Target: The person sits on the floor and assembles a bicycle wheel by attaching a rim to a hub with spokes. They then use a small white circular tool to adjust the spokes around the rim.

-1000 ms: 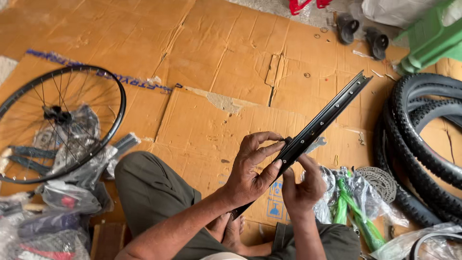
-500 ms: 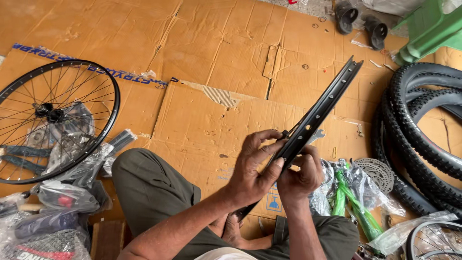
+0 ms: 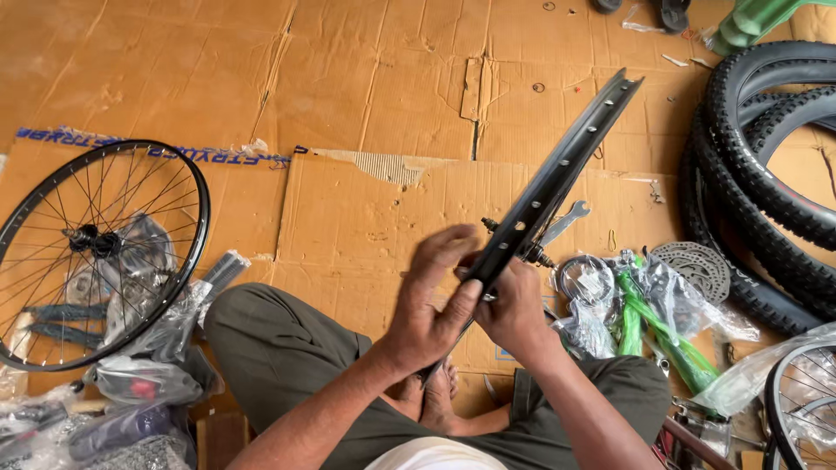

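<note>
I sit cross-legged on flattened cardboard and hold a black bicycle rim (image 3: pixel 566 170) edge-on, so it runs up and right from my lap. Its inner face shows a row of spoke holes. My left hand (image 3: pixel 431 300) grips the rim's near part from the left, thumb pressed on the edge. My right hand (image 3: pixel 514 309) clasps it from the right and below. A hub with its axle (image 3: pixel 533 252) shows just behind the rim.
A finished spoked wheel (image 3: pixel 104 252) lies at the left over plastic-wrapped parts. Knobby black tyres (image 3: pixel 766 165) are stacked at the right. A spanner (image 3: pixel 566 220), a disc rotor (image 3: pixel 694 268) and green bagged parts (image 3: pixel 653 322) lie by my right knee. Another wheel (image 3: pixel 805 409) is bottom right.
The rim has shifted a little up and left in view, and my hands have closed in tighter around its near part. The camera has tilted slightly.
</note>
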